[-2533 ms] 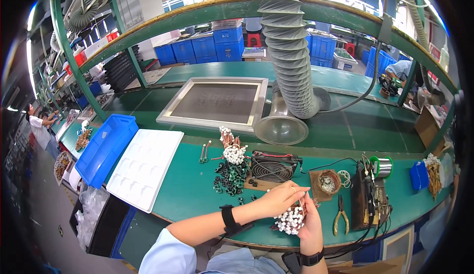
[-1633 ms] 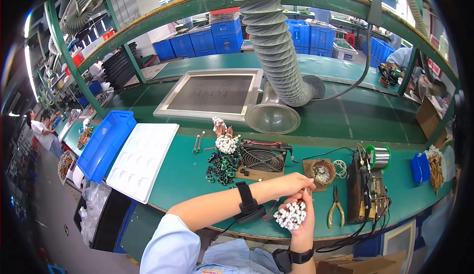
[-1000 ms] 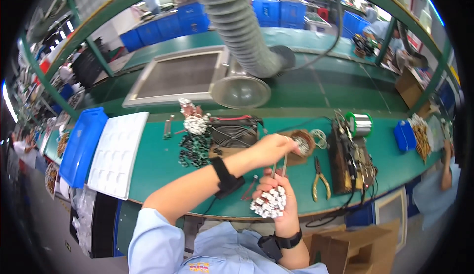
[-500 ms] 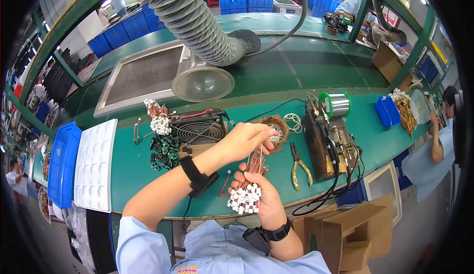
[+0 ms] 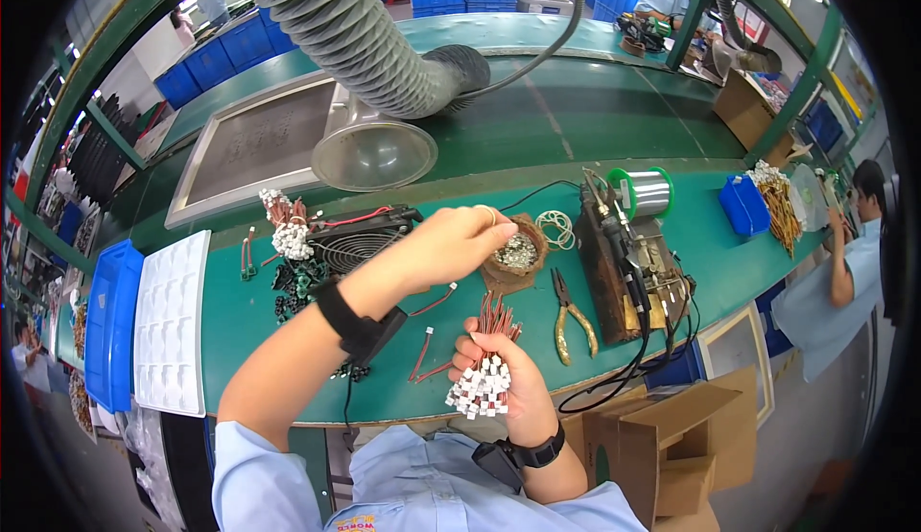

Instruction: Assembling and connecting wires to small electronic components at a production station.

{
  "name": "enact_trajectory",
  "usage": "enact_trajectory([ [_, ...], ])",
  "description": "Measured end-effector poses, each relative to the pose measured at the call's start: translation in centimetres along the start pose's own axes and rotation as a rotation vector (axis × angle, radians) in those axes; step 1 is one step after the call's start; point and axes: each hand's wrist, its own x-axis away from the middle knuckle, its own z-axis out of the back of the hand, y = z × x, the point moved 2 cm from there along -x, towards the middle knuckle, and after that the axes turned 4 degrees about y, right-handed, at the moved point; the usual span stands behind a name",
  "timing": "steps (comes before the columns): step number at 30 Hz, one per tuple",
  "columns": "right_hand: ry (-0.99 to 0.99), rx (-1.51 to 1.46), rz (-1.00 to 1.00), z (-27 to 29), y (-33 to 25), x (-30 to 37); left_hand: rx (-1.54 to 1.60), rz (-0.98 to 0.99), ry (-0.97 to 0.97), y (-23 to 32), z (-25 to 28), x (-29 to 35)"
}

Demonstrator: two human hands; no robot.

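My right hand (image 5: 508, 369) is closed around a bundle of red-brown wire leads (image 5: 484, 378) with white connectors, whose connector ends hang toward me and bare ends point away. My left hand (image 5: 460, 244) is raised up and away from the bundle, near a round bowl of small shiny metal parts (image 5: 518, 251). Its fingers are pinched together, with a thin pale loop like a rubber band (image 5: 487, 212) over them. Several loose leads (image 5: 422, 354) lie on the green bench left of the bundle. Pale rubber bands (image 5: 555, 231) rest just right of the bowl.
Yellow-handled pliers (image 5: 564, 319) and a soldering station (image 5: 624, 263) with a solder spool (image 5: 648, 193) stand to the right. To the left are a fan (image 5: 360, 244), dark green parts (image 5: 297, 278), another lead bundle (image 5: 288, 225), a white tray (image 5: 173, 326) and a blue bin (image 5: 113, 326). An extraction hood (image 5: 374, 156) hangs ahead.
My left hand has lifted away from the bundle, up and to the left; pale strands that stretched between them are gone from there. My right hand still grips the leads. The view has shifted slightly.
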Motion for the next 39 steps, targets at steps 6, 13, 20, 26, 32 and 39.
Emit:
enact_trajectory([
  [6, 0.033, -0.086, 0.057, 0.0, -0.6, 1.8, 0.036, 0.234, -0.168, 3.1, 0.0, -5.2],
  [13, 0.004, -0.155, 0.072, 1.0, -1.4, 2.7, 0.115, 0.623, -0.125, 1.7, -3.6, -9.7],
  [20, 0.026, -0.214, 0.096, 1.5, -2.1, 3.6, -0.565, 0.199, -0.14, 0.9, -4.7, -10.6],
  [26, -0.002, -0.202, 0.092, 1.8, -2.2, 3.9, -0.122, 0.239, 0.08, 0.7, -4.1, -10.7],
  [32, 0.036, -0.175, 0.099, 1.6, -2.0, 4.1, -0.169, 0.305, -0.068, 0.2, -4.2, -10.5],
  [39, 0.114, -0.209, 0.229, 2.0, -2.8, 4.7, -0.149, -0.038, 0.118, 5.0, -1.8, -1.2],
])
